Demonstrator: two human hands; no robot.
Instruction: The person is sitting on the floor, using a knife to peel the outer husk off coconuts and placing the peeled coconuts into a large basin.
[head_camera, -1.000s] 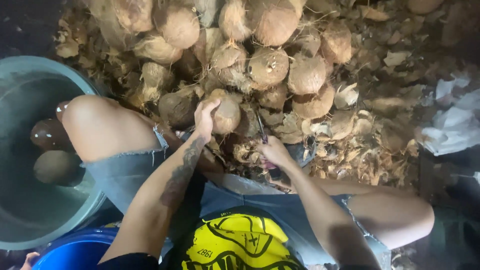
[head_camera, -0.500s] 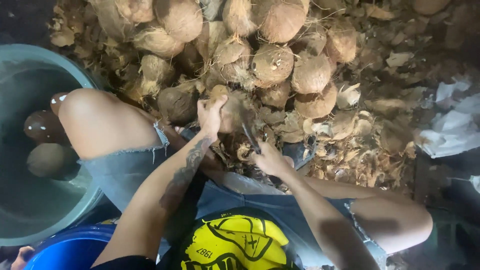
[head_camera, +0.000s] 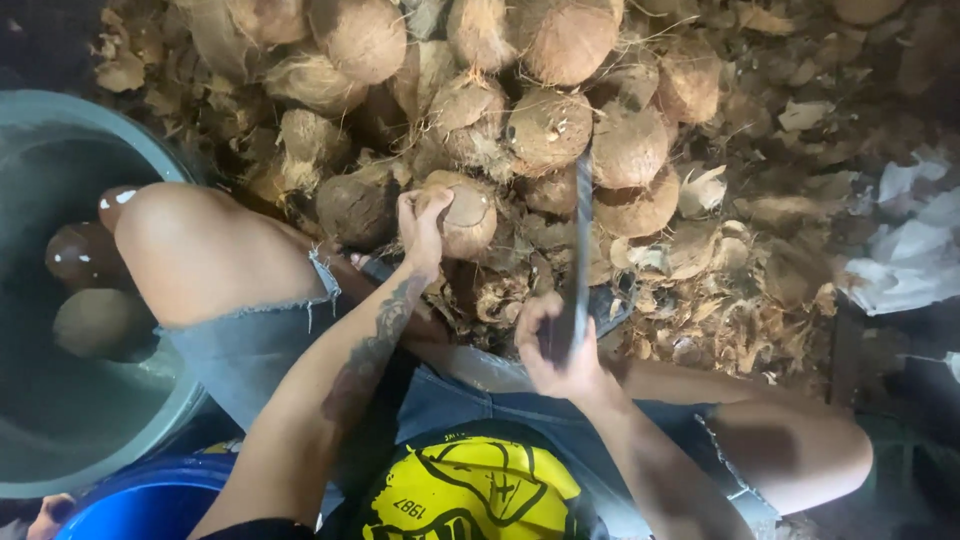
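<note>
Head view, dim light; much detail lost in shadow. The knife (head_camera: 579, 250) blade shows as a thin dark streak running up from the right hand (head_camera: 560, 345) at centre frame; its handle is hidden inside the closed fist, and the tip is hard to separate from the husks behind it. The right hand is wrapped tight round the handle, blade raised upward in the frame.

The left hand (head_camera: 422, 228), just above centre-left, grips a partly husked coconut (head_camera: 462, 215), fingers curled over its left side. The coconut sits at the near edge of the coconut pile (head_camera: 540, 90) filling the upper middle of the frame. The blade stands just right of the held coconut, apart from it.

Husk scraps (head_camera: 720, 300) litter the right half; individual pieces blur together. A grey tub (head_camera: 120, 440) at left is cut off by the frame edge; three dark peeled coconuts (head_camera: 95, 320) lie in it. A blue bucket (head_camera: 150, 500) at lower left is mostly cut off.
</note>
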